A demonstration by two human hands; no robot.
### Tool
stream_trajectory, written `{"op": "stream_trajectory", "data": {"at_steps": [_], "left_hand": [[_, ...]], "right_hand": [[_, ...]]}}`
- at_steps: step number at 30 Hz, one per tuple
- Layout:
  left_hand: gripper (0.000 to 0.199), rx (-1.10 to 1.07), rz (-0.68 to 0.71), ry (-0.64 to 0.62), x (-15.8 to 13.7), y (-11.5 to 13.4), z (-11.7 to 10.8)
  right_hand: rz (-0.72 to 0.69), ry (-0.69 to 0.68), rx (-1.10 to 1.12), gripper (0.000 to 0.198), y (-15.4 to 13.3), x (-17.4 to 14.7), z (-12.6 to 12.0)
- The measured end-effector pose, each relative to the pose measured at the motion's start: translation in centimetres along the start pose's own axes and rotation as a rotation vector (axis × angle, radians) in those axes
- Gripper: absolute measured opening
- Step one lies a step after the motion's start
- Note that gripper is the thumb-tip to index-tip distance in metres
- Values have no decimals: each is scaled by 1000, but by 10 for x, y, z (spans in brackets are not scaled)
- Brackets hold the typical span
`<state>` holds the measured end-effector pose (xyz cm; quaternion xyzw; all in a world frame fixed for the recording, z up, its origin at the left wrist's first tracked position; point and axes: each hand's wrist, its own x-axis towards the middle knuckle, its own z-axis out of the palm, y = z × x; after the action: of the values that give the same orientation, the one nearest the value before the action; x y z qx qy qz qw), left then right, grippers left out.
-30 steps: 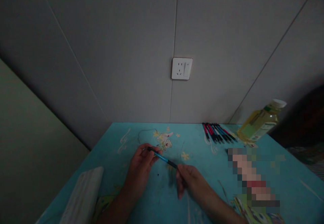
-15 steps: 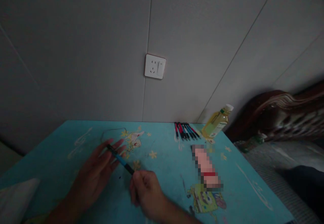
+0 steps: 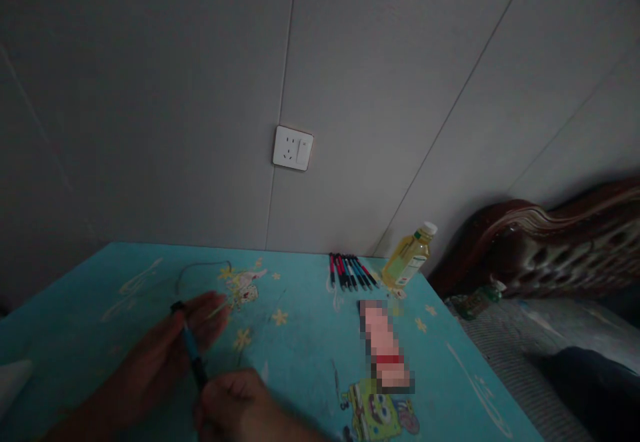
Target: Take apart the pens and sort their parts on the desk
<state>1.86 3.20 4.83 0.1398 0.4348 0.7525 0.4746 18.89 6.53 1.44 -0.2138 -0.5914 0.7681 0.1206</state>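
A blue pen with black ends [image 3: 191, 347] slants between my two hands, low over the left part of the table. My right hand [image 3: 235, 402] is closed around its lower end, near the bottom edge of the view. At the pen's upper black end is my left hand [image 3: 155, 355], its thumb against the barrel and the other fingers stretched out behind. A thin pale strip [image 3: 217, 310] shows at the left fingertips; whether it is held or printed on the cloth is unclear. Both hands are dark and somewhat blurred.
Several pens [image 3: 350, 272] lie side by side near the wall, beside a tilted-looking bottle of yellow liquid [image 3: 407, 255]. A pixelated pink item [image 3: 384, 345] rests on the blue cartoon tablecloth [image 3: 305, 362]. A white object [image 3: 13, 382] is at the left edge.
Both hands and the pen have shifted left and down in view, and the pen is now steeper. The camera view has also shifted slightly.
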Motion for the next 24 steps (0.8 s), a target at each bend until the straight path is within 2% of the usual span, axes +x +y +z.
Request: {"op": "stream_trajectory", "data": {"at_steps": [2,4,6,9,12,15,24], "left_hand": [[41,76,-25,-113,7,-2,1],[45,220,8,-32,15,-6,-5],[42,417,96,23,22,-11,-14],[38,686,278,-74,23,-16,-25],[37,999,442,-212,18,-21,-28],[38,1222,565,-307,14,-28,-27],[37,1421,627,-344,6,-33,-22]], "right_hand": [[-87,238,-359,55,-6,1,-14],[-166,524,-829,50,-19,-1,-38],[-18,731,-1143,48,-35,-5,-67],[282,921,-1393,46,-52,-10,-107],[369,978,-1426,46,-60,-8,-130],[418,999,-1439,48,-63,-1,-140],[492,988,-1457,51,-82,12,-160]]}}
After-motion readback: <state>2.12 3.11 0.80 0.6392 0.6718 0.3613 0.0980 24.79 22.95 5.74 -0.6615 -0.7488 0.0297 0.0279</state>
